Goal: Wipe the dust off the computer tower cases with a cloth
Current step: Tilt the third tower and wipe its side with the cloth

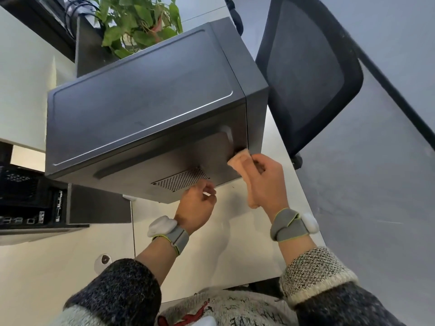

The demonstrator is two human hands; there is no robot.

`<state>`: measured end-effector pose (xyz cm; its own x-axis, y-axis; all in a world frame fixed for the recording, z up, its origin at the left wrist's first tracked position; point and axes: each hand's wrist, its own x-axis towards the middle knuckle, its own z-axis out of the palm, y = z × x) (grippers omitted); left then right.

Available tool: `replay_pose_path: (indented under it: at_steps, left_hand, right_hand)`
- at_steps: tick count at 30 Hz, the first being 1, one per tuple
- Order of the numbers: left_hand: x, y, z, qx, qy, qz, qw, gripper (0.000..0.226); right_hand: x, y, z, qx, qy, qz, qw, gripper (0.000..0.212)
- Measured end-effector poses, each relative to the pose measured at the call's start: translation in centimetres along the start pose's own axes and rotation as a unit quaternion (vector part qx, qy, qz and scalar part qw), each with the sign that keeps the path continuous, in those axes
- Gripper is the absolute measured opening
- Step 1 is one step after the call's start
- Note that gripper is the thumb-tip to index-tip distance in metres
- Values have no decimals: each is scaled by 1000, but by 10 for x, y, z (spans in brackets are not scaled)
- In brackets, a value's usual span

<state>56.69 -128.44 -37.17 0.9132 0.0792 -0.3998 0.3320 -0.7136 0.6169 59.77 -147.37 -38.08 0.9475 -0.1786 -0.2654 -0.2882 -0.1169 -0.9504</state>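
Note:
A dark grey computer tower case [141,107] lies on its side on the white desk, its near face with a perforated vent [181,180] turned towards me. My right hand [266,180] grips a folded peach cloth [237,158] and presses it against the near face's right end, close to the corner. My left hand [197,203] sits at the lower edge of that face under the vent, fingers curled; whether they hold the edge is unclear.
A second, black tower case [30,198] lies at the left with its rear ports showing. A potted green plant [138,22] stands behind the grey case. A black mesh office chair [310,74] stands to the right, off the white desk [211,243].

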Motion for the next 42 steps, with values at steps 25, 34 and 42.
replay_pose_path:
  at_steps: [25,34,42]
  left_hand:
    - [-4,13,16,5,15,41,999,25]
    - [-7,6,9,4,3,26,1000,21]
    - [-2,13,13,-26,-7,20,999,22]
  right_hand:
    - [13,14,-1,30,15,28,999,36]
    - [21,17,-14,36,12,102,994,38]
    - [18,9,-21,38,-7,-35,999,29]
